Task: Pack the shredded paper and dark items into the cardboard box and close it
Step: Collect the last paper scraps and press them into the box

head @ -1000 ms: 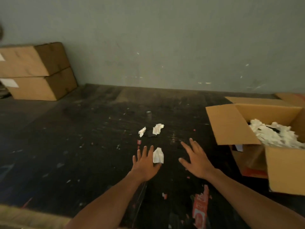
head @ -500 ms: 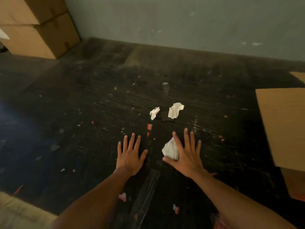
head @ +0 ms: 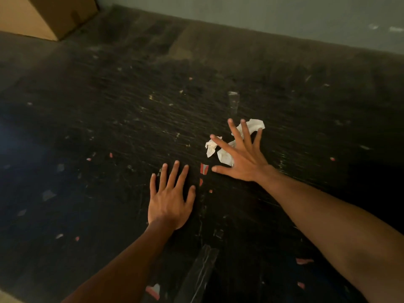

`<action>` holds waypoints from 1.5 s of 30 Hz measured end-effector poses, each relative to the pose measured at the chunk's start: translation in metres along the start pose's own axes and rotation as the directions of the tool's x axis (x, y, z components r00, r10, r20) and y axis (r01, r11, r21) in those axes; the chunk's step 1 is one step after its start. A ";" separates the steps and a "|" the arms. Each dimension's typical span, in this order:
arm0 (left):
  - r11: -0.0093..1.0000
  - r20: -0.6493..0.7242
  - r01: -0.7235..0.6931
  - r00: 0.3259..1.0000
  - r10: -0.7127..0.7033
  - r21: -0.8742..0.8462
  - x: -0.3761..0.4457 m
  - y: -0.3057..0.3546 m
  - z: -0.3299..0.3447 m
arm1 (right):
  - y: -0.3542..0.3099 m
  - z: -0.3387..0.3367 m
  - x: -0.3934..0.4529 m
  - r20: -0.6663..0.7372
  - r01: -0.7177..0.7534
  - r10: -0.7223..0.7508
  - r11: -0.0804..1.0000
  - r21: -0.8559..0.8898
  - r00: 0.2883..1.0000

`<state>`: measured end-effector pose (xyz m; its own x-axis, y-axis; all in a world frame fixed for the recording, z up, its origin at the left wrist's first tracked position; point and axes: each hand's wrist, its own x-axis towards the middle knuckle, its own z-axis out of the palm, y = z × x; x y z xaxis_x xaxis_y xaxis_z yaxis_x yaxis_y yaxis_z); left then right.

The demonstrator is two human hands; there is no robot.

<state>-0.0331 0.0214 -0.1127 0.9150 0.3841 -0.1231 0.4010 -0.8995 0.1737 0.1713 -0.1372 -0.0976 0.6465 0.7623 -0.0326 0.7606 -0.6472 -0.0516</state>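
In the head view, both bare forearms reach up from the bottom edge over a dark, scratched floor. The left hand sits just below the centre of the frame, palm down, fingers straight and spread, holding nothing; whether it touches the floor cannot be told. The right hand is higher and to the right of it, also palm down with all 5 fingers splayed wide.

3 crumpled white paper pieces lie under and around the right hand. 1 paper wad shows between the thumb and index finger, below the palm's edge; whether the palm presses it cannot be told. A smaller paper scrap lies just left of the index finger. A third crumpled paper lies past the fingertips, partly covered by the middle and ring fingers.

Small red-and-white scraps dot the floor between the 2 hands, with more pale flecks scattered to the left. A strip of clear tape runs toward the bottom edge. A closed cardboard box fills the upper left corner, and a grey-green wall crosses the top.
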 end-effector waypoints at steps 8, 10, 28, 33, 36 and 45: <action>1.000 -0.001 -0.005 1.000 0.005 -0.012 0.000 -0.002 0.003 | -0.010 0.001 0.026 -0.071 -0.012 0.018 0.995 0.095 0.997; 1.000 -0.004 -0.007 1.000 0.006 -0.014 0.000 -0.002 0.003 | -0.015 0.003 0.022 -0.171 -0.006 0.027 0.993 0.120 0.985; 0.991 0.177 0.018 0.984 0.006 -0.136 -0.007 0.000 -0.026 | -0.041 -0.058 -0.141 0.137 -0.368 0.341 0.853 0.369 0.930; 0.953 0.161 -0.032 0.983 0.084 -0.300 -0.033 0.061 -0.054 | -0.016 -0.129 -0.210 -0.005 -0.450 0.482 0.823 0.347 0.876; 0.922 0.103 -0.185 0.967 0.232 -0.341 -0.051 0.116 -0.074 | 0.000 -0.167 -0.256 -0.084 -0.511 0.555 0.807 0.296 0.827; 0.755 -0.007 -0.469 0.851 0.525 -0.459 -0.105 0.291 -0.128 | 0.069 -0.243 -0.399 -0.325 -0.664 0.710 0.703 0.256 0.625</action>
<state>-0.0072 -0.2538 0.0757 0.9896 -0.1437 -0.0068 -0.1065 -0.7635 0.6370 -0.0198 -0.4881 0.1548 0.9636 0.0148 0.2671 0.0897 -0.9585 -0.2705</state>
